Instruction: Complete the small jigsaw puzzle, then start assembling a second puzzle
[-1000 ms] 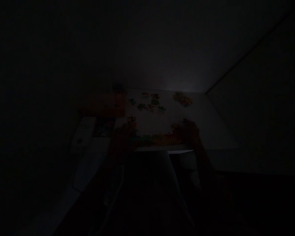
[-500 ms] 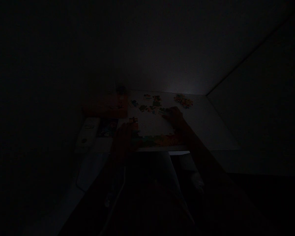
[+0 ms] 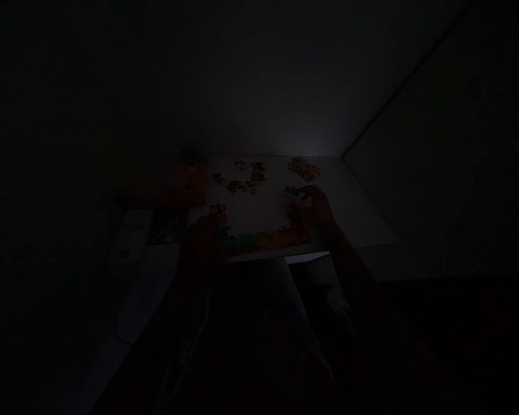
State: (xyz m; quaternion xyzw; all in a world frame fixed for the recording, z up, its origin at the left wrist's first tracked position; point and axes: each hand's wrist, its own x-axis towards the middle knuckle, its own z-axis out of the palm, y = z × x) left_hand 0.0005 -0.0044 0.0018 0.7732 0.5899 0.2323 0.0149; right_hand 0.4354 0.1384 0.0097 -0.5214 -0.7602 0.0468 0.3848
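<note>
the right hand point(image 3: 316, 208) is grasping one puzzle piece point(image 3: 290, 193), which is dark green with a paler lower part; thumb and fingers are at its right edge. this piece is above the middle of the white desk point(image 3: 357, 216), a little toward the right, but i cannot tell if it touches the surface. just below this hand is the right end of the joined puzzle strip point(image 3: 263, 239), partly covered by the hand. the left hand point(image 3: 198, 239) lies at the opposite end of the strip, its fingers bent beside a short column of joined pieces point(image 3: 218, 212); whether it presses on something or is only resting, i cannot tell (the room is very dark).

the strip, in green, yellow and orange, runs along the near edge of the desk, and the short column goes up from its left end toward the far edge. farther out, a group of loose pieces point(image 3: 258, 177) is spread near the far edge, left of the held piece. a pile of pieces point(image 3: 303, 169) lies near the far right corner. on the left side stands an orange box point(image 3: 168, 191); in front of it is a dark picture card point(image 3: 169, 226), and next to this, at the near left corner, a white object point(image 3: 131, 235). behind the far edge rises a pale wall point(image 3: 259, 109).
</note>
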